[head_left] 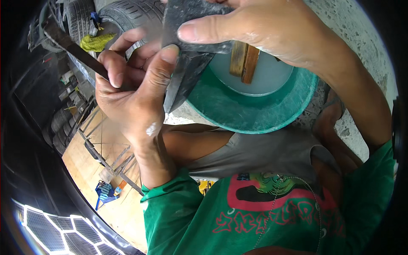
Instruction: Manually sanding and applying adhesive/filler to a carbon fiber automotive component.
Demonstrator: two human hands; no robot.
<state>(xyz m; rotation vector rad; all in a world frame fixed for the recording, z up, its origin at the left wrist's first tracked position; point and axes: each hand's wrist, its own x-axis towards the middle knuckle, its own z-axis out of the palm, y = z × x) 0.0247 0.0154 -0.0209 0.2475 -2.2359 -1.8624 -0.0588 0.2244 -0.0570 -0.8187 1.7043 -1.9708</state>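
Observation:
My left hand (138, 91) is closed round a dark flat strip (80, 53), like a blade or scraper, which sticks out to the upper left. Its thumb also presses the edge of a dark grey, stiff-looking sheet (187, 72), which appears bent or folded. From the upper right, my right hand (255, 27) grips that sheet, the thumb flat along its face and the fingers mostly hidden. Below the sheet stands a green basin (255, 117) with cloudy whitish water (270, 76). Two wooden pieces (244, 63) stick up over the water, partly covered by my right hand.
Tires (131, 17) lie at the far left, with a yellow-green cloth (97, 42) near them. A metal frame (104, 157) and a blue packet (105, 193) are on the tan floor at left. My bent leg is just this side of the basin.

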